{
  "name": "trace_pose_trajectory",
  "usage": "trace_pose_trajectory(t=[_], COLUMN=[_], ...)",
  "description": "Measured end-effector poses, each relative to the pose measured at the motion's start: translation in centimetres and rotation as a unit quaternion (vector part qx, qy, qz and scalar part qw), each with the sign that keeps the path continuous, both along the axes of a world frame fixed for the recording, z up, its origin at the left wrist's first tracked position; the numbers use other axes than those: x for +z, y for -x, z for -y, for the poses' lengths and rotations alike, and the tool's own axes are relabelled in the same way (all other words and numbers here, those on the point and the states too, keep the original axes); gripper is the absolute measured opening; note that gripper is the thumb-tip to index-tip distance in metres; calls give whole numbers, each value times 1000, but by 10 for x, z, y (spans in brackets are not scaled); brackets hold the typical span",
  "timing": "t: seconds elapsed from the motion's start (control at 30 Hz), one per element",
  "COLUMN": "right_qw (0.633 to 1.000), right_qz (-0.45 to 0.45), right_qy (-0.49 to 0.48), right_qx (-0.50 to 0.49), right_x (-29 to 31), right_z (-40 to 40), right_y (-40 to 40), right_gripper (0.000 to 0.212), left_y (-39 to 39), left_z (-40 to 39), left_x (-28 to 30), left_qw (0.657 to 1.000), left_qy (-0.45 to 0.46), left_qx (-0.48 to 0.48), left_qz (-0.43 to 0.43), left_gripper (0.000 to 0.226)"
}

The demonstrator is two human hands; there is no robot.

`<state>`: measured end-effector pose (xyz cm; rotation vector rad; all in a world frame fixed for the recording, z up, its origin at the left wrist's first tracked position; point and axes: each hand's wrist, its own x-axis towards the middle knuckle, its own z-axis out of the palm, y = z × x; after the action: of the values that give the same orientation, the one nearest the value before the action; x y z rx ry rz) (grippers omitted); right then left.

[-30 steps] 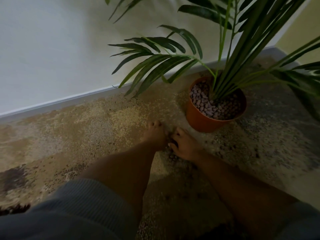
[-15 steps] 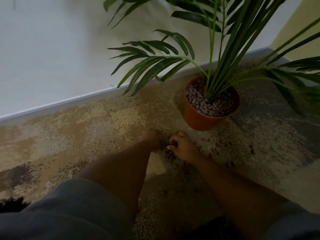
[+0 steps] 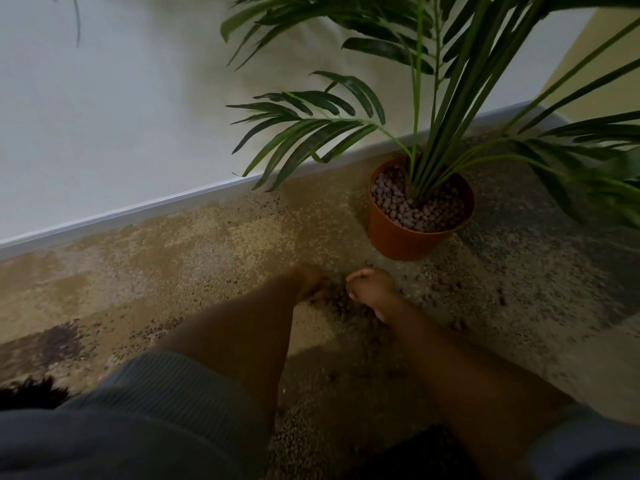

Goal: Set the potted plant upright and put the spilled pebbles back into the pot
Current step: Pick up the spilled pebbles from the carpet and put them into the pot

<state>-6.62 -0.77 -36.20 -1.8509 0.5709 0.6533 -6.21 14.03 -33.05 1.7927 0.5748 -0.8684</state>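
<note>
Head view: the orange pot (image 3: 398, 237) stands upright just beyond and right of the right hand (image 3: 372, 289). Spilled pebbles (image 3: 337, 301) lie between it and the left hand (image 3: 311, 278). Both hands cup inward against the pile on the carpet (image 3: 173, 258); whether either actually holds pebbles cannot be told.
</note>
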Motion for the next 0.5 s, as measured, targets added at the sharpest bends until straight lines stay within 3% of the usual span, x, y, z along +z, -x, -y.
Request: trace_pose_trajectory(t=[0.07, 0.23, 0.3, 0.5], right_qw=[982, 859, 833, 813], right_qz=[-44, -84, -70, -9], right_qy=[-146, -425, -467, -517], right_qx=[-109, -272, -287, -267], right_x=[7, 20, 30, 69], right_z=[1, 6, 5, -1], right_y=[-1, 5, 7, 8], right_gripper=[13, 9, 7, 18], left_y=[3, 7, 5, -13], left_z=[0, 0, 4, 16], left_x=[11, 34, 40, 56], left_qw=[990, 954, 934, 905], left_qy=[96, 224, 264, 269], left_qx=[85, 185, 228, 327], left_qz=[-54, -75, -75, 36], left_gripper=[31, 34, 33, 31])
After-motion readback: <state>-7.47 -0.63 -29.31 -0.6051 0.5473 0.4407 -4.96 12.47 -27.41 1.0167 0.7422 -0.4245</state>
